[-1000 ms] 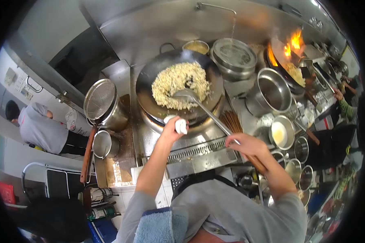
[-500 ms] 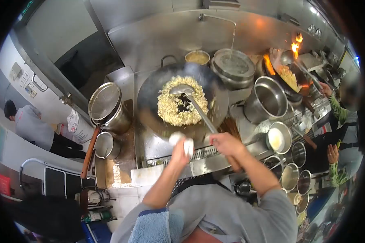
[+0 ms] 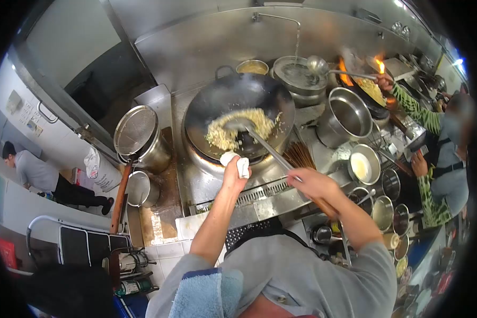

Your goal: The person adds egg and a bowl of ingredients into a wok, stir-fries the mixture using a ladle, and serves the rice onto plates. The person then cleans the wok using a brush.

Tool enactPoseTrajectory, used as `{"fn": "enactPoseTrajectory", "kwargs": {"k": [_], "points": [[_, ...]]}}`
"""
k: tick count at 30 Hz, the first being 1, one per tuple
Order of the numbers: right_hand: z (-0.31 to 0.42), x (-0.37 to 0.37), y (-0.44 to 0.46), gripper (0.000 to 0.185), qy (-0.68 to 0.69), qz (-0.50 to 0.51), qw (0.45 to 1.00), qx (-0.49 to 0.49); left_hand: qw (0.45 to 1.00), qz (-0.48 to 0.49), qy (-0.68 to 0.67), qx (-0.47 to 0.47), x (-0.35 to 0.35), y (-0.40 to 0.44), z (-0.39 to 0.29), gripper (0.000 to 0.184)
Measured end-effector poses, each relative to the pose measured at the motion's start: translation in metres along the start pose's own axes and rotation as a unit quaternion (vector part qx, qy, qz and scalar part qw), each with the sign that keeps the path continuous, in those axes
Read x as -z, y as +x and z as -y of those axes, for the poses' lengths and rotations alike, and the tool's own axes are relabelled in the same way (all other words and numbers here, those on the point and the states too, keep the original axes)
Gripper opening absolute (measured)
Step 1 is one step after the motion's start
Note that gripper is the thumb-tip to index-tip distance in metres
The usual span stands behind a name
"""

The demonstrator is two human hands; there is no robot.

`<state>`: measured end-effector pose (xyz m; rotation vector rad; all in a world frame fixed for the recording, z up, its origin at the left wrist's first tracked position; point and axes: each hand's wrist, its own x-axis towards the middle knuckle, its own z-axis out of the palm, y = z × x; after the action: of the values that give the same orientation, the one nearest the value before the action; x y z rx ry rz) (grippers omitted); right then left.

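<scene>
and there was the left hand (image 3: 237,170), down at the near edge of the big dark wok (image 3: 236,95), its fingers clenched around a folded white cloth (image 3: 241,165). the right hand (image 3: 314,184) had the long-handled ladle (image 3: 239,125), fingers wrapped around the handle, the wooden end running back beneath the forearm. the ladle's bowl sat right in among the pale, rice-like food (image 3: 220,135), which lay in the near part of the wok, with the far wall showing bare and dark and a light haze over it. the wok rested over its round burner, set into the metal tabletop (image 3: 193,185).

just right of the wok lay a bundle of thin brown sticks (image 3: 299,155), and past it stood a deep metal pot (image 3: 350,116), with a bowl (image 3: 363,163) of whitish and yellow contents nearer the person. over on the left, a mesh strainer (image 3: 136,130) rested on top of a tall pot (image 3: 156,156), a smaller pot (image 3: 143,189) just beside. behind, water ran from a tap (image 3: 278,16) onto a wide round vessel (image 3: 297,74); a co-worker's hand (image 3: 384,81) held another ladle (image 3: 317,65) over that vessel's right side, while flames (image 3: 380,65) rose by a second wok (image 3: 379,112) with food in it.
</scene>
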<state>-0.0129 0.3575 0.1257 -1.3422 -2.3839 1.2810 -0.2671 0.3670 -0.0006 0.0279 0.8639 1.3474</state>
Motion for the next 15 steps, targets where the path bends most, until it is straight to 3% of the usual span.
{"fn": "enactPoseTrajectory", "kwargs": {"k": [4,5,7,9,10,11,12,15], "points": [[0.023,-0.005,-0.008,0.012,-0.060,-0.096,0.990,0.081,0.999,-0.035,0.009,-0.026,0.014,-0.063,0.043,0.015],[0.029,-0.001,-0.017,0.013,-0.085,-0.092,0.989,0.083,0.999,0.014,0.024,-0.047,0.011,-0.074,0.041,0.013],[0.029,0.001,-0.044,0.014,-0.121,-0.070,0.988,0.063,0.998,0.056,-0.034,0.025,0.020,-0.046,0.008,0.010],[0.014,-0.010,-0.038,0.020,-0.075,-0.068,0.991,0.085,0.993,0.096,-0.065,0.031,-0.004,-0.015,-0.026,0.014],[0.018,-0.009,-0.037,0.025,-0.060,-0.045,0.997,0.029,0.997,0.003,-0.063,0.047,-0.018,-0.003,-0.038,0.019],[0.024,-0.003,-0.040,0.029,-0.074,-0.032,0.996,0.027,0.996,0.022,-0.051,0.067,-0.021,0.002,-0.042,0.022],[0.013,-0.005,-0.041,0.031,-0.102,-0.100,0.984,0.105,0.996,0.060,-0.016,0.065,-0.013,0.017,-0.045,0.023],[0.013,0.013,-0.119,0.034,0.010,-0.290,0.950,0.115,0.996,0.051,0.031,0.064,-0.009,0.029,-0.046,0.025]]}}
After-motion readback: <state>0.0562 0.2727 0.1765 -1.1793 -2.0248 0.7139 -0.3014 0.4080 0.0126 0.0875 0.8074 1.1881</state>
